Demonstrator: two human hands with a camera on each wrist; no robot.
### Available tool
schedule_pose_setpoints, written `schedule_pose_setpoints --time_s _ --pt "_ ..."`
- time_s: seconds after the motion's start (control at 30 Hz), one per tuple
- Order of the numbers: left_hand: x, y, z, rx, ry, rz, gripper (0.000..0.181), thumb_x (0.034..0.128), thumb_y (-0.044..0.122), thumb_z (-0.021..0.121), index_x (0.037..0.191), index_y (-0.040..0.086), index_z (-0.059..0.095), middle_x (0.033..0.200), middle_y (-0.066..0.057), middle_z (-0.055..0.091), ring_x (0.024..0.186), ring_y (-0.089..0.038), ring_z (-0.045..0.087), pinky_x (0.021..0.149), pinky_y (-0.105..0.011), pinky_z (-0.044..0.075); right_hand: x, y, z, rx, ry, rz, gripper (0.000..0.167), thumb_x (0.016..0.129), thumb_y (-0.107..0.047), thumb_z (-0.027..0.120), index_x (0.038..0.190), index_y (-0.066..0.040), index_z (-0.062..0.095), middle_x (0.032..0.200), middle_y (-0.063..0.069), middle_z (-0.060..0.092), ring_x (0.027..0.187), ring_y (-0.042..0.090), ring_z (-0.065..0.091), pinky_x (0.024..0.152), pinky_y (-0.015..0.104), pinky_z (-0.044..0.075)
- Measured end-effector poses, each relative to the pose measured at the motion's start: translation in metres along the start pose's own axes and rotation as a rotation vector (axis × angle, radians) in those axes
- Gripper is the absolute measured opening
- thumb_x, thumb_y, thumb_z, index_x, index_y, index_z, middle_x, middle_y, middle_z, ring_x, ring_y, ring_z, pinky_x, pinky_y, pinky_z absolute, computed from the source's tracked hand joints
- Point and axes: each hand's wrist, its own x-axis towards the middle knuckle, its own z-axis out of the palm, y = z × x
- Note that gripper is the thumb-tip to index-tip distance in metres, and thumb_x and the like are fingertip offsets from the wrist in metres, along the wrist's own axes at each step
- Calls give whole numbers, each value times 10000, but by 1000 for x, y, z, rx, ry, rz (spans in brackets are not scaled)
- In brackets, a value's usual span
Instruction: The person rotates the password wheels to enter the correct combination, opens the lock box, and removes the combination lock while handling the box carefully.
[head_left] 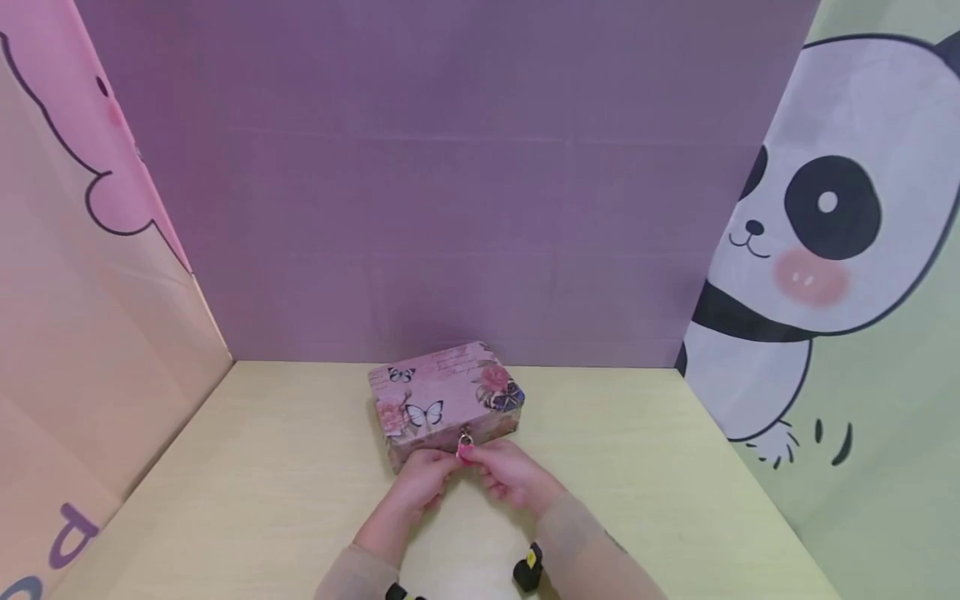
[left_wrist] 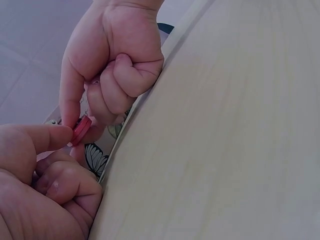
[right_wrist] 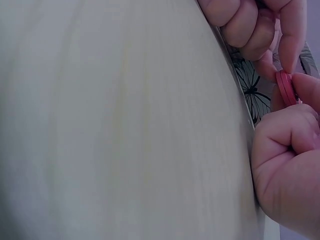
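A small pink-red padlock (head_left: 466, 452) with a metal shackle hangs at the front clasp of a pink box (head_left: 450, 383) printed with butterflies and flowers. The box's lid is down. My left hand (head_left: 427, 477) pinches the padlock from the left between thumb and index finger. From the right, my right hand (head_left: 517, 475) pinches it too, its other fingers curled under. In the left wrist view the padlock (left_wrist: 81, 131) sits between the fingertips of both hands. The right wrist view shows the padlock (right_wrist: 285, 88) edge-on, with the butterfly print behind it.
The box stands on a pale wooden table (head_left: 247, 467), close to a purple back wall (head_left: 465, 183). A side panel with a panda (head_left: 832, 275) rises at the right, and a pink panel (head_left: 105, 317) at the left. Black wrist-worn pieces (head_left: 528, 569) show near the bottom.
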Motion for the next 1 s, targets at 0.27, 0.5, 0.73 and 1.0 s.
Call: schedule_pose_setpoints --time_s 0.27,0.5,0.73,1.0 --pt "0 -1 -2 6 -3 -5 268 911 183 689 915 -85 676 528 90 358 416 -59 306 378 -215 268 -3 -4 -3 -16 -10 -4 266 992 -347 662 985 -85 709 611 -65 367 483 77 272 414 226 224" --pt "1 -1 0 19 11 -9 244 910 165 677 904 -79 684 552 88 389 429 -64 323 382 -216 281 -4 -5 -17 21 28 25 314 1006 -417 619 925 -116 652 611 -75 363 491 77 274 433 224 221" --pt "3 -3 2 44 37 -4 232 896 143 677 903 -89 686 568 95 402 425 -55 318 383 -209 278 -7 -4 -35 9 36 34 449 1011 -422 605 1197 -15 638 637 -85 380 518 71 291 458 212 238" --pt "8 -8 1 45 43 8 230 906 143 679 870 -84 669 560 100 390 422 -53 311 383 -209 271 -7 -4 -40 26 33 28 442 1020 -396 595 1216 0 616 646 -90 384 523 63 294 461 202 241"
